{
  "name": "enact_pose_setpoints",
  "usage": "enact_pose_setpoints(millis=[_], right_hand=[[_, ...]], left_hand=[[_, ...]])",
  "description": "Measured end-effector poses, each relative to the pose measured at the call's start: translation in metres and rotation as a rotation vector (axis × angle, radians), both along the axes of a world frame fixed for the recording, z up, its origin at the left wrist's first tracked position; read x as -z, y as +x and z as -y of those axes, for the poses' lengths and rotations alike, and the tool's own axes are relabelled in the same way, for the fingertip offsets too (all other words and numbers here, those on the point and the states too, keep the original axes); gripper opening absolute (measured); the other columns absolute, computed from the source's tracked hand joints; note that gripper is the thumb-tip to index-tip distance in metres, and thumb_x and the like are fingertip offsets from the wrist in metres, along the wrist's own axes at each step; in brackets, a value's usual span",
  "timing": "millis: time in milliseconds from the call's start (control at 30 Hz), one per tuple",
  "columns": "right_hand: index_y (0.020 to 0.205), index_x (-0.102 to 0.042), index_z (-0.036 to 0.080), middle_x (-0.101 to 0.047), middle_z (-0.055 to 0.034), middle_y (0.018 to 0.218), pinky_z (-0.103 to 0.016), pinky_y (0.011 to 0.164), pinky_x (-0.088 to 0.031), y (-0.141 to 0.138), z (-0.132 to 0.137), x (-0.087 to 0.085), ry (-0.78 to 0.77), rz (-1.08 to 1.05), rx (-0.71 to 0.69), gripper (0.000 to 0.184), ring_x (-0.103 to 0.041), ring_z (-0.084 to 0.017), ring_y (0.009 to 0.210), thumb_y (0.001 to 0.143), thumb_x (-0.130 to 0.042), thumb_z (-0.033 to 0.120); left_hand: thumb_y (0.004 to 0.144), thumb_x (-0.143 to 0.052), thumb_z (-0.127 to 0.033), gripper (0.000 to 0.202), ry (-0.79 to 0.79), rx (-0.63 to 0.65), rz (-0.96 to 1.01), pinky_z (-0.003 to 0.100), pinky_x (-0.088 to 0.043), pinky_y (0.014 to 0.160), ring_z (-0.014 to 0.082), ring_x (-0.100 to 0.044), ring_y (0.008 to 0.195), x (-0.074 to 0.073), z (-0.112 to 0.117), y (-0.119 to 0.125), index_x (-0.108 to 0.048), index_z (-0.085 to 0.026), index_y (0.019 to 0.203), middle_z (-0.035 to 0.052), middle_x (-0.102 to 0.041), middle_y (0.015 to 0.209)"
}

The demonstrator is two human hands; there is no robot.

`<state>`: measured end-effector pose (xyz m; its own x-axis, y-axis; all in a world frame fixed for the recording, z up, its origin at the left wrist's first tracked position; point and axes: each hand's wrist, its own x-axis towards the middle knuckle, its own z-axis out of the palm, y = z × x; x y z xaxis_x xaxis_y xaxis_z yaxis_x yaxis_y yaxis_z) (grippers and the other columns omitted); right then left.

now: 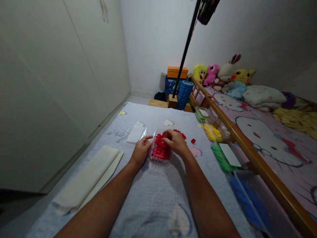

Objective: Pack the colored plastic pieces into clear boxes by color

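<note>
A transparent plastic box (159, 161) full of red plastic building pieces (160, 152) stands on the cloth-covered surface in front of me. My left hand (141, 151) grips the box's left side, with thumb and fingers at the rim. Over the right part of the box, my right hand (176, 141) has its fingers bent down among the red pieces and closed on one, whose shape is mostly hidden. Just beyond that hand lies a red toothed piece (180, 133), partly covered by it. A small red block (193, 141) rests apart to the right.
A transparent lid (135, 133) with a white label lies left of the box. Folded cream cloth (91, 175) is at the left. Along the wooden bed rail (237, 142) stand boxes of yellow pieces (212, 132), green pieces (220, 158) and blue pieces (250, 201).
</note>
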<state>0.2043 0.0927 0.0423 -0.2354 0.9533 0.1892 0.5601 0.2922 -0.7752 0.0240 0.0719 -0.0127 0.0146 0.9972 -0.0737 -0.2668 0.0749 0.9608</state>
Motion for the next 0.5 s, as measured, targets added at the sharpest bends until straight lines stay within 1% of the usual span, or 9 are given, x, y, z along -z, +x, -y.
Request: enact_pose_setpoints(millis=[100, 167, 233, 300, 367, 433, 500], right_hand=[[0.1, -0.066, 0.019, -0.072, -0.0034, 0.09, -0.029, 0.078, -0.05, -0.006, 0.0, 0.003, 0.042, 0.079, 0.013, 0.021, -0.065, -0.016, 0.08, 0.08, -0.062, 0.014], [0.107, -0.066, 0.019, -0.07, -0.0068, 0.105, -0.031, 0.085, -0.05, -0.005, -0.002, 0.005, 0.128, 0.095, 0.054, 0.03, -0.065, -0.017, 0.088, 0.079, -0.062, 0.012], [0.11, -0.065, 0.019, -0.066, -0.0082, 0.113, -0.032, 0.087, -0.05, 0.0, -0.005, 0.005, 0.202, 0.085, 0.094, 0.034, -0.063, -0.017, 0.092, 0.078, -0.06, 0.01], [0.108, -0.066, 0.02, -0.065, -0.0076, 0.111, -0.032, 0.086, -0.05, 0.009, -0.008, 0.005, 0.233, 0.09, 0.126, 0.031, -0.062, -0.017, 0.092, 0.079, -0.058, 0.011], [0.103, -0.068, 0.019, -0.066, -0.0069, 0.103, -0.033, 0.087, -0.049, 0.022, -0.011, 0.003, 0.236, 0.135, 0.146, 0.026, -0.061, -0.018, 0.091, 0.08, -0.06, 0.013], [0.099, -0.07, 0.019, -0.067, -0.0065, 0.098, -0.033, 0.088, -0.048, 0.037, -0.015, 0.003, 0.222, 0.188, 0.161, 0.021, -0.061, -0.019, 0.09, 0.08, -0.061, 0.016], [0.096, -0.071, 0.019, -0.068, -0.0063, 0.097, -0.032, 0.087, -0.047, 0.054, -0.017, 0.003, 0.19, 0.231, 0.198, 0.018, -0.061, -0.018, 0.09, 0.081, -0.061, 0.016]], left_hand=[[0.07, -0.074, -0.041, 0.048, -0.01, 0.007, 0.025, 0.019, -0.033, 0.048, 0.0073, -0.041, 0.047, 0.001, 0.0, 0.0, -0.065, -0.014, 0.108, -0.0094, -0.047, 0.054], [0.069, -0.075, -0.041, 0.048, -0.016, 0.012, 0.043, 0.019, -0.033, 0.048, 0.0074, -0.042, 0.047, 0.001, 0.0, 0.001, -0.064, -0.014, 0.108, -0.0097, -0.046, 0.055], [0.07, -0.075, -0.041, 0.048, -0.018, 0.015, 0.047, 0.019, -0.033, 0.049, 0.0072, -0.042, 0.047, 0.001, 0.0, 0.001, -0.064, -0.015, 0.109, -0.0099, -0.046, 0.055], [0.07, -0.074, -0.041, 0.047, -0.019, 0.017, 0.037, 0.018, -0.032, 0.048, 0.0071, -0.041, 0.047, 0.002, 0.0, 0.001, -0.064, -0.015, 0.109, -0.01, -0.045, 0.055], [0.071, -0.074, -0.041, 0.047, -0.015, 0.012, 0.025, 0.018, -0.03, 0.048, 0.0069, -0.04, 0.047, 0.002, 0.0, 0.0, -0.065, -0.014, 0.108, -0.01, -0.044, 0.054], [0.071, -0.074, -0.041, 0.047, -0.008, 0.006, 0.014, 0.018, -0.03, 0.048, 0.0066, -0.039, 0.046, 0.003, -0.001, 0.0, -0.065, -0.014, 0.108, -0.0101, -0.043, 0.054], [0.07, -0.074, -0.04, 0.047, -0.007, 0.003, 0.011, 0.018, -0.03, 0.048, 0.0066, -0.039, 0.046, 0.004, -0.001, 0.0, -0.065, -0.014, 0.108, -0.0102, -0.043, 0.054]])
